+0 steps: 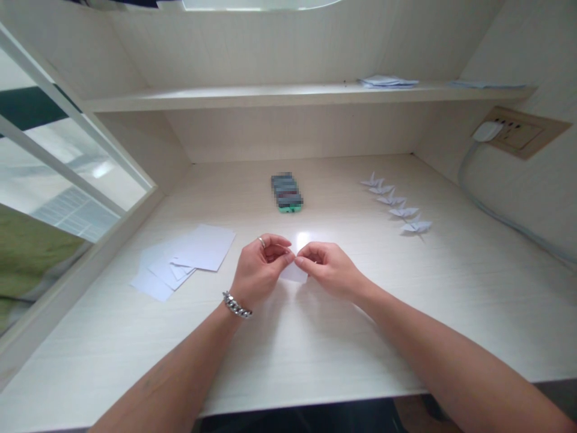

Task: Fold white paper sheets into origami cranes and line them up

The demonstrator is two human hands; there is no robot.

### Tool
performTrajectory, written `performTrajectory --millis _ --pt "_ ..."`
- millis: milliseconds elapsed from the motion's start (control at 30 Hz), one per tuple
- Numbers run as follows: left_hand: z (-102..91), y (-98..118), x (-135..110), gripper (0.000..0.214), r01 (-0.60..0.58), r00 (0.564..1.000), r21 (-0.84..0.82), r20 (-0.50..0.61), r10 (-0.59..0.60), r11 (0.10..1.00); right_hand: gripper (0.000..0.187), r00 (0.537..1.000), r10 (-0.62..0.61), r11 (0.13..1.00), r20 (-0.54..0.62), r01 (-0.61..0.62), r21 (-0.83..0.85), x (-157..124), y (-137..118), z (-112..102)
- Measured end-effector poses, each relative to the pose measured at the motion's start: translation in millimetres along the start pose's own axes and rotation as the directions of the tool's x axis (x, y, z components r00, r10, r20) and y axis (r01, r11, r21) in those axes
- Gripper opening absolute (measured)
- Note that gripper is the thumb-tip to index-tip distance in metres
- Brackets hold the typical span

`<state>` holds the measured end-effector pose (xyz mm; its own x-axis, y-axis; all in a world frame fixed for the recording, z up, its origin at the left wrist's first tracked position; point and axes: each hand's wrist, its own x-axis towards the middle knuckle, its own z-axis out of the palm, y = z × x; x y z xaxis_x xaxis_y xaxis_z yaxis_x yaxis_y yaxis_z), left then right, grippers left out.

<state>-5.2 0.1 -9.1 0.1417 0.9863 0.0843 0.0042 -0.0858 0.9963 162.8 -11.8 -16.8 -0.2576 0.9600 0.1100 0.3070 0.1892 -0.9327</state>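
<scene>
A small folded white paper (pixel 295 273) is held just above the pale wooden desk (pixel 315 337) near its middle. My left hand (pixel 259 267), with a ring and a chain bracelet, pinches the paper's left side. My right hand (pixel 329 267) pinches its right side with thumb and forefinger. The fingertips of both hands meet at the paper's top edge, and most of the paper is hidden behind them.
Loose white paper sheets (pixel 183 261) lie at the left. A row of several folded paper cranes (pixel 396 204) runs along the right. A phone (pixel 286 192) lies further back. A shelf (pixel 288 93) holds papers (pixel 387 81). A wall socket (pixel 514 132) with cable is at right.
</scene>
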Motion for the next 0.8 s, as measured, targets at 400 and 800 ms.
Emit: performTrajectory --millis 400,800 --pt "5.1 -2.3 -1.8 0.021 -0.063 0.998 0.068 0.023 0.062 0.996 0.02 0.999 -0.027 0.993 -0.017 0.025 -0.113 -0.6 -4.8 0.7" --pt "7.7 -0.2 0.6 0.032 -0.064 0.995 -0.055 -0.081 0.06 0.996 0.018 0.999 0.003 0.998 -0.032 -0.005 -0.065 -0.5 -6.2 -1.0"
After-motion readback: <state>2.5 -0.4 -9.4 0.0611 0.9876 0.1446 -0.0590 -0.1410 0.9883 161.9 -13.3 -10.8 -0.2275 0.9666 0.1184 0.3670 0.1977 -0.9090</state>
